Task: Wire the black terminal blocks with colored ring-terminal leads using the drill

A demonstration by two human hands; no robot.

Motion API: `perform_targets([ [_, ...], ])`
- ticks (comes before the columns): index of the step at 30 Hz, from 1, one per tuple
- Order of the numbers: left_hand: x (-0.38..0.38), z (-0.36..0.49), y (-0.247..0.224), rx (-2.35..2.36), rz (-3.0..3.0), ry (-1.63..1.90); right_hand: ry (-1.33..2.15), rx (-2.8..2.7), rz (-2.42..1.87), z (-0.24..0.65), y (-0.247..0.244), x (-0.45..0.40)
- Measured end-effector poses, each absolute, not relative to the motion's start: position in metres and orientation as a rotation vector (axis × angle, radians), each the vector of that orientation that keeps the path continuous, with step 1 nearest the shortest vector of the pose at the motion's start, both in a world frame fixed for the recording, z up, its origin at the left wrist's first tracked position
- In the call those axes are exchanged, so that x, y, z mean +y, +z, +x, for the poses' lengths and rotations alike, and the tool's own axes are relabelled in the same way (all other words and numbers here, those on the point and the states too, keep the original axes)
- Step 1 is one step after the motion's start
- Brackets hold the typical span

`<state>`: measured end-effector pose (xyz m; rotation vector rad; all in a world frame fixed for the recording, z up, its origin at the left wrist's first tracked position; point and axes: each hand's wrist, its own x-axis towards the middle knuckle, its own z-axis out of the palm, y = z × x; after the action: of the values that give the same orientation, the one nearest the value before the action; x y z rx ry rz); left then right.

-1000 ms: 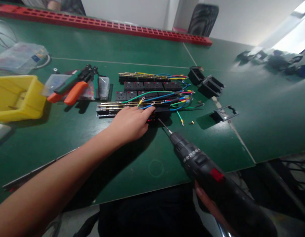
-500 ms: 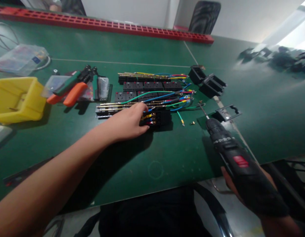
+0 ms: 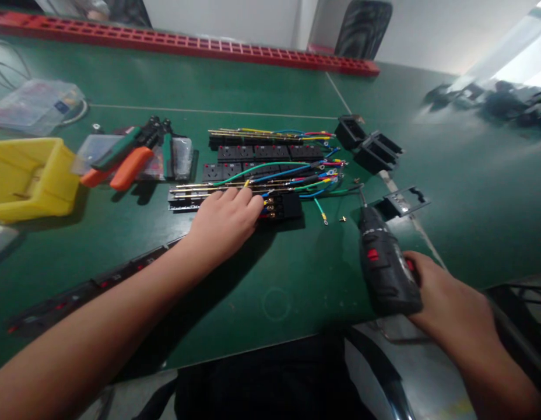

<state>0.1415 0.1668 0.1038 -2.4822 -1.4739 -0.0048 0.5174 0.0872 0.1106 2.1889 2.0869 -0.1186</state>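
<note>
My left hand (image 3: 229,219) is closed over a long black socket strip (image 3: 122,274), part of which my forearm and hand hide. Just beyond my fingers, a black end block (image 3: 290,205) shows brass terminals with coloured wires. My right hand (image 3: 445,303) grips a black cordless drill (image 3: 386,262) with red buttons. Its thin bit points away from me, towards the wire ends, apart from the end block. A short green wire (image 3: 320,210) with a ring terminal and a small brass screw (image 3: 343,219) lie between block and drill.
Behind my left hand lie several socket strips (image 3: 270,153) with brass bars and loose wires. Black plastic housings (image 3: 378,153) and a grey frame (image 3: 404,202) are at right. Crimping pliers (image 3: 130,151), a yellow bin (image 3: 34,207) and a clear box (image 3: 37,105) are left.
The drill has swung left and turned more upright, with my right hand coming further into view. My left hand has shifted slightly left, its fingers curling over the strip, more of which shows.
</note>
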Motion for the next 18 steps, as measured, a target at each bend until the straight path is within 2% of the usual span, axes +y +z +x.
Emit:
perform_targets([
  [3, 0.167, 0.141, 0.103, -1.461, -2.507, -0.019, -0.156, 2.024, 2.140, 0.505, 0.109, 0.100],
  [8, 0.169, 0.142, 0.098, -1.450, -2.520, -0.055, -0.381, 2.344, 1.866, 0.525, 0.106, 0.114],
  [11, 0.169, 0.143, 0.100, -1.447, -2.507, -0.052, -0.236, 2.492, 1.745, 0.530, 0.116, 0.123],
  [14, 0.167, 0.144, 0.105, -1.424, -2.553, -0.041, -0.039, 2.711, 1.683, 0.502, 0.131, 0.136],
  [18, 0.161, 0.146, 0.108, -1.318, -2.720, -0.057, -0.266, 3.001, 1.381, 0.433, 0.134, 0.158],
])
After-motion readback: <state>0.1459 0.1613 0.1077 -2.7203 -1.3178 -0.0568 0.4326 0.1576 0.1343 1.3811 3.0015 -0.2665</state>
